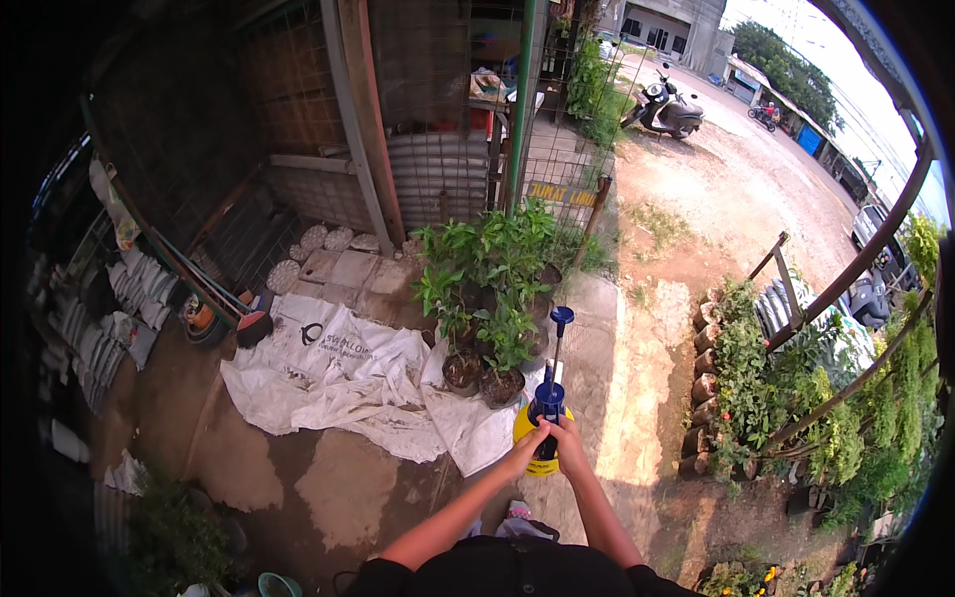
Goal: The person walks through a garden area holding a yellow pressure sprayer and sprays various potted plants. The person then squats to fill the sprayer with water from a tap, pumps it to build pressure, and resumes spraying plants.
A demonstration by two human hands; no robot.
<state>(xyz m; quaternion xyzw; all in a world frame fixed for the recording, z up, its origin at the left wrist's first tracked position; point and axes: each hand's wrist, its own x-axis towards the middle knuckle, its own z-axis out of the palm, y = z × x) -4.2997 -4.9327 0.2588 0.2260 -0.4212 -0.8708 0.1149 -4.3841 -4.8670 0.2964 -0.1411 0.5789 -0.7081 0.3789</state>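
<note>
A yellow pressure sprayer (543,469) with a dark blue top is held in front of my body. Its pump rod is drawn out, with the blue knob (562,316) at the far end. My left hand (528,449) grips the sprayer from the left, thumb towards its blue neck (549,403). From the right, my right hand (569,446) wraps the same part, and the two hands meet at the thumbs. Just beyond stand several leafy potted plants (501,291) in black pots, the nearest pot (501,386) close to the sprayer. My fingers hide the sprayer's middle.
A crumpled white woven sack (336,395) lies left of the pots, with a broom head (254,328) at its edge. Behind the plants rises a wire mesh fence (559,149) with a green post (526,104). More plants (735,358) line the right; a parked scooter (664,108) stands beyond.
</note>
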